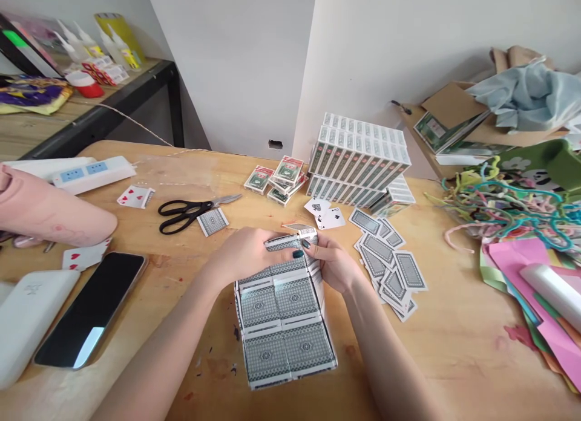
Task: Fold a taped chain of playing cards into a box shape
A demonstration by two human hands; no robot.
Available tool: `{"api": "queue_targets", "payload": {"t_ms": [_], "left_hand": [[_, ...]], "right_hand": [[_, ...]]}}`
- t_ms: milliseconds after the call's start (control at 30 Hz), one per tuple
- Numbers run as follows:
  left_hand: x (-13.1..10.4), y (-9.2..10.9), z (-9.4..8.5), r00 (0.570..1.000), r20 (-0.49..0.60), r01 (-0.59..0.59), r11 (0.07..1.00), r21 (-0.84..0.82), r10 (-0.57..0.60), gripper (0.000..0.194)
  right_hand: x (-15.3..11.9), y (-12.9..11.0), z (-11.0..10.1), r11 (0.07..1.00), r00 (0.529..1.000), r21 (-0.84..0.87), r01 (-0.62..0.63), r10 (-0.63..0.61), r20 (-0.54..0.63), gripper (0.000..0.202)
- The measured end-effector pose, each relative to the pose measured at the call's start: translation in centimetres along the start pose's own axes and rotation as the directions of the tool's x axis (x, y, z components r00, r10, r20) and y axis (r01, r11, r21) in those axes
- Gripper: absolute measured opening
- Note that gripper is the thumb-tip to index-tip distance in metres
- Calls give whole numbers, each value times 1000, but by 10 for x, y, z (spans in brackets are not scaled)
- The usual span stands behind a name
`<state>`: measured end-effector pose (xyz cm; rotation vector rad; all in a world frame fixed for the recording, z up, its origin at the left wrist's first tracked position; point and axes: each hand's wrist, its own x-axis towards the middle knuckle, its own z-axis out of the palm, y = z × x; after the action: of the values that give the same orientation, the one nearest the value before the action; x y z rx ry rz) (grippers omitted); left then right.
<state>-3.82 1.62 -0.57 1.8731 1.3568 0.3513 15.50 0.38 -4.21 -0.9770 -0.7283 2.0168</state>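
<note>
A box-like structure made of folded playing cards (pixel 281 324) is between my hands, its grey patterned card backs facing up. My left hand (pixel 247 254) grips its far left part, thumb pressed on top. On the far right edge, my right hand (pixel 333 261) pinches a fold with the thumb. What lies under the fingers is hidden. Loose playing cards (pixel 381 251) lie face down to the right, and a few face-up cards (pixel 327 214) sit just beyond. Black-handled scissors (pixel 190 212) and a folded card (pixel 213 221) rest to the left.
Stacked card boxes (pixel 358 155) stand at the back right, with several more card packs (pixel 281 178) beside them. On the left are a phone (pixel 93 309), a white power bank (pixel 34 324), a pink pouch (pixel 49 209) and a power strip (pixel 97 172). Coloured pipe cleaners (pixel 521 203) heap at right.
</note>
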Motion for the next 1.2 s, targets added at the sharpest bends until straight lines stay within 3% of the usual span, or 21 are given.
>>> {"api": "queue_targets", "payload": {"t_ms": [300, 533, 600, 700, 800, 867, 967, 1200], "left_hand": [[3, -5, 5, 998, -27, 59, 998, -5, -59, 48], [-3, 8, -2, 1000, 24, 9, 998, -67, -7, 46], [-6, 13, -4, 1000, 7, -2, 1000, -31, 2, 48], [-12, 20, -4, 998, -57, -12, 997, 72, 16, 47], [-19, 26, -2, 994, -96, -36, 986, 161, 52, 47], [-23, 29, 0, 991, -107, -63, 979, 196, 85, 47], [-26, 31, 0, 987, -109, -90, 970, 224, 116, 46], [-29, 33, 4, 973, -185, -82, 958, 275, 136, 48]], "right_hand": [[-2, 1, -2, 995, 997, -86, 49, -43, 67, 32], [-8, -5, -2, 977, 986, -214, -3, 38, 163, 49], [-13, -11, 0, 928, 994, -372, 8, 35, 108, 48], [-21, -19, 7, 799, 977, -587, 128, -204, -66, 52], [-28, -23, 17, 740, 924, -614, 274, -380, -45, 58], [-31, -22, 22, 743, 924, -602, 291, -381, -23, 61], [-33, -20, 25, 743, 919, -623, 245, -383, -95, 59], [-38, -18, 34, 732, 845, -657, 182, -458, -276, 48]]}}
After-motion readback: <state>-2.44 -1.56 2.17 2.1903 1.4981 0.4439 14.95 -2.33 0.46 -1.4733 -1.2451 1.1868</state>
